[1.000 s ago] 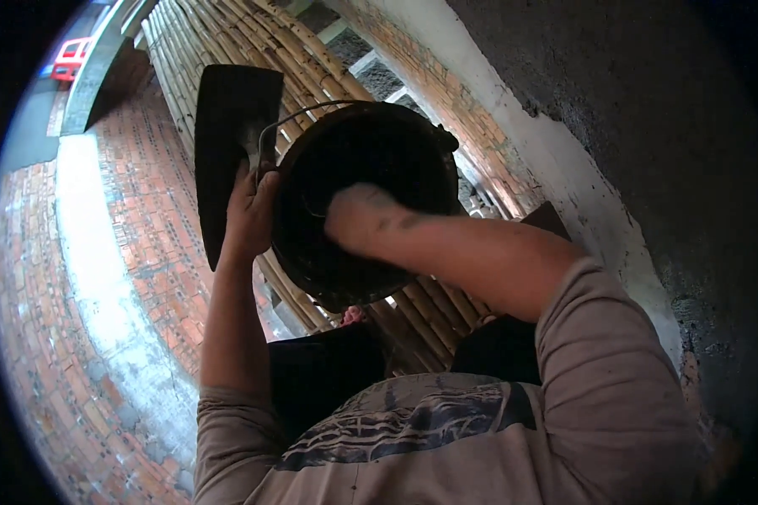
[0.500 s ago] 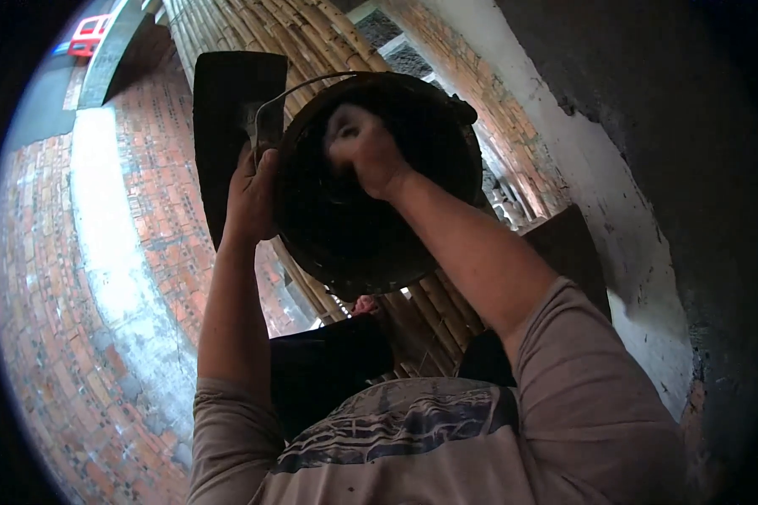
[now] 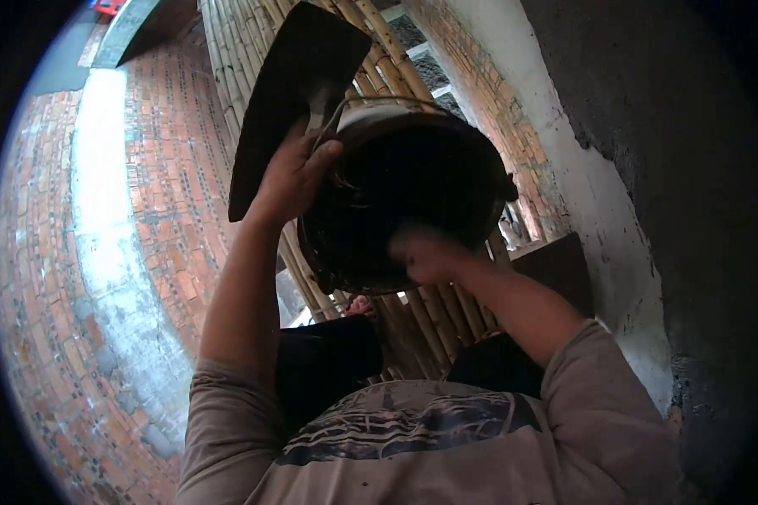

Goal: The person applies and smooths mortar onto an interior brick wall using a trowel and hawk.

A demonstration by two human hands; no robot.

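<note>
My left hand (image 3: 292,178) is closed at the left side of a dark round bucket (image 3: 482,156). It grips a plastering float (image 3: 299,71) by its handle, together with the bucket's thin wire handle (image 3: 369,99). The float's flat board is tilted and points up and away, beyond the hand. The bucket's mouth faces me, and its inside is too dark to make out. My right hand (image 3: 434,257) is at the near right part of the mouth. Motion smears its fingers, so I cannot see whether they hold anything.
Bamboo poles (image 3: 244,50) form a platform under the bucket and my legs. A red brick wall (image 3: 173,168) with a pale strip (image 3: 105,168) stands at left. On the right is a wall with grey plaster (image 3: 699,210) over a whitish coat (image 3: 556,101). A dark board (image 3: 552,273) lies near it.
The bucket has moved right and tipped, and the float has swung clockwise with my left hand. My right hand has moved from the bucket's far inner part to its near right side.
</note>
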